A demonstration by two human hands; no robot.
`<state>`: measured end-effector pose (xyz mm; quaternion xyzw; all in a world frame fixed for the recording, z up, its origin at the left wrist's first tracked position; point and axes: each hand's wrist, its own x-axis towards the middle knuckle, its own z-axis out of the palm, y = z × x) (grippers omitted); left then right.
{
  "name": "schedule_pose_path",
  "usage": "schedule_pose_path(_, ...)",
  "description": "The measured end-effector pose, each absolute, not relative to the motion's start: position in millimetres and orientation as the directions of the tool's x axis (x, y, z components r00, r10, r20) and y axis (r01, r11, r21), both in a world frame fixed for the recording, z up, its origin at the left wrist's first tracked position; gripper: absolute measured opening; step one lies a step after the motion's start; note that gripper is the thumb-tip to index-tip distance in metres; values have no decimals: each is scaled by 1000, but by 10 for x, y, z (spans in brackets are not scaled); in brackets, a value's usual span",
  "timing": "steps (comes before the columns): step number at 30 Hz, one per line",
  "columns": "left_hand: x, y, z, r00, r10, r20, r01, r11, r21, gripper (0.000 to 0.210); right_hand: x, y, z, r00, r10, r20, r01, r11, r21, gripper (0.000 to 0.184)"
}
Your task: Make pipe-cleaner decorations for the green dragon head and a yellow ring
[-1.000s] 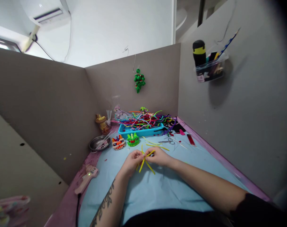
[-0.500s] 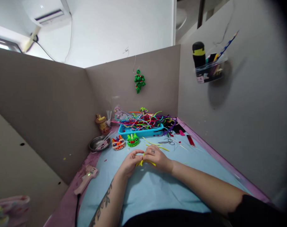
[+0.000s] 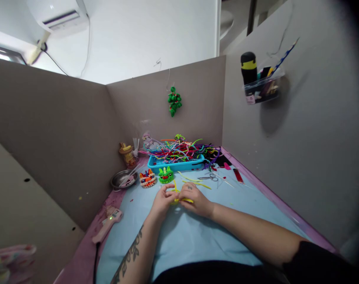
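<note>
Both hands meet over the light blue cloth (image 3: 191, 240). My left hand (image 3: 164, 200) pinches yellow pipe cleaners (image 3: 187, 200) between thumb and fingers. From the other side my right hand (image 3: 195, 199) grips the same yellow pieces, its fingertips close to the left thumb. One yellow end sticks up above the left fingers, another runs out under the right hand. The fingers hide how the strands join. Beyond the hands lie loose yellow pipe cleaners (image 3: 201, 184) and a pair of scissors (image 3: 210, 177). Two fuzzy animal heads, one green (image 3: 166, 175) and one orange (image 3: 147, 178), stand to the left.
A blue tray (image 3: 176, 166) heaped with coloured pipe cleaners stands at the back. On the left are a metal bowl (image 3: 116, 180), a lidded jar (image 3: 128, 156) and a pink glue gun (image 3: 106, 228) with a cord. Grey partitions (image 3: 173, 130) enclose the table.
A yellow end now points up above my left fingers. My right hand has shifted slightly left, and the yellow strands between the hands have turned.
</note>
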<state>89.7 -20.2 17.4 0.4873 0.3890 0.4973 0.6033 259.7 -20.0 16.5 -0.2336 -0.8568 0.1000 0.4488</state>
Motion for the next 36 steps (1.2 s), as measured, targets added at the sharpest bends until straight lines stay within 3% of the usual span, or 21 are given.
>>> schedule_pose_path(4, 921, -183, 159, 80, 993, 83, -232, -63, 971, 53, 2569, -176, 162, -347, 663, 663, 233, 746, -624, 7)
schedule_pose_path(8, 939, -198, 158, -8, 990, 140, -102, -140, 985, 46, 2508, -117, 110, -268, 862, 431, 98, 469, -878, 8)
schedule_pose_path(11, 954, -227, 184, -40, 974, 223, 16, -222, 975, 33, 2468, -82, 72, -262, 929, 262, 4, 272, -962, 12)
schedule_pose_path(15, 969, -237, 203, -46, 961, 274, 45, -272, 961, 25, 2454, -82, 87, -216, 956, 196, -50, 190, -981, 15)
schedule_pose_path(25, 978, -226, 151, 67, 994, 83, -134, -74, 988, 36, 2526, -11, 101, -338, 931, 139, -163, 87, -983, 33)
schedule_pose_path(30, 964, -229, 160, 204, 977, 67, -7, -67, 998, 33, 2576, 25, 79, -329, 933, 144, -115, 112, -987, 35)
schedule_pose_path(36, 998, -186, 86, 86, 993, 79, -15, -78, 997, 33, 2533, 23, 39, -374, 921, 105, -183, 38, -982, 44)
